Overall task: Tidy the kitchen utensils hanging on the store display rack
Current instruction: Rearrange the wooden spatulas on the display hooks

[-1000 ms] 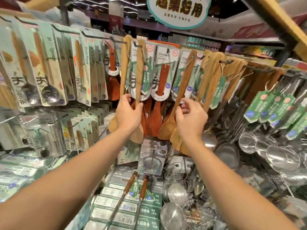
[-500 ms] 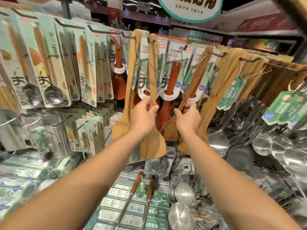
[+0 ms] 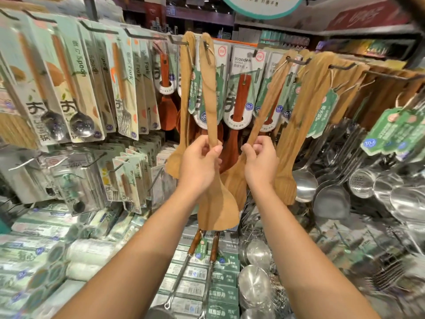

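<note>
I count two pale wooden spatulas [image 3: 208, 116] on the hook in front of me, and two carded spoons [image 3: 79, 104] at far left. Two wood-handled metal utensils [image 3: 207, 272] lie below; the crowded ladles I cannot count.

Matt pale wooden spatula [image 3: 216, 180], glossy steel ladles [image 3: 304, 180], shiny plastic-wrapped spoon cards [image 3: 76, 93]

Shop, likely housewares aisle: packaged utensils [image 3: 76, 88] on peg hooks [image 3: 142, 35], price tags [image 3: 370, 142], hanging sign [image 3: 262, 5].
</note>
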